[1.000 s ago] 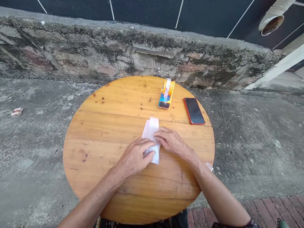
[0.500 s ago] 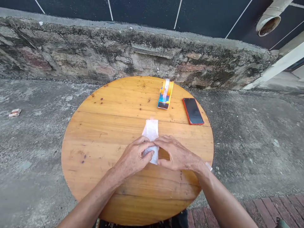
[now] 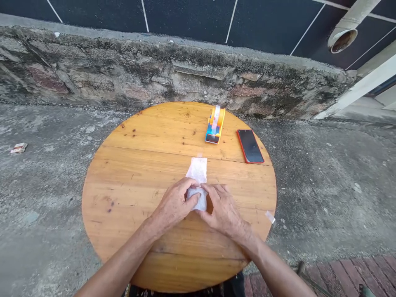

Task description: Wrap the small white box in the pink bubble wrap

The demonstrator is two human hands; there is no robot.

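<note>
Far left, on the ground: a small piece of litter (image 3: 19,147) lay on the grey concrete, well apart from the table.
Table: a round wooden table (image 3: 123,173) stood in front of a low, rough stone wall (image 3: 93,74).
Left hand: the left hand (image 3: 175,204) rested on the table near the middle. Its fingers were curled closed around the near end of the white sheet, with the thumb on top.
White sheet: the white sheet (image 3: 197,170) lay flat on the table between the two hands. Its far end stuck out free beyond the fingers and pointed toward the wall.
Tape dispenser: an orange and blue tape dispenser (image 3: 215,126) stood at the far side of the table, apart from the sheet.
Right hand: the right hand (image 3: 224,210) was just beside the left one. Its fingertips pinched the same near end of the sheet from the right side.
Phone: a phone (image 3: 250,145) with a red rim lay flat, screen up, near the dispenser.
Table edge, right: a short strip of clear tape (image 3: 270,217) hung from the rim.
Far right, above: an open pipe end (image 3: 342,39) showed at the dark wall.
</note>
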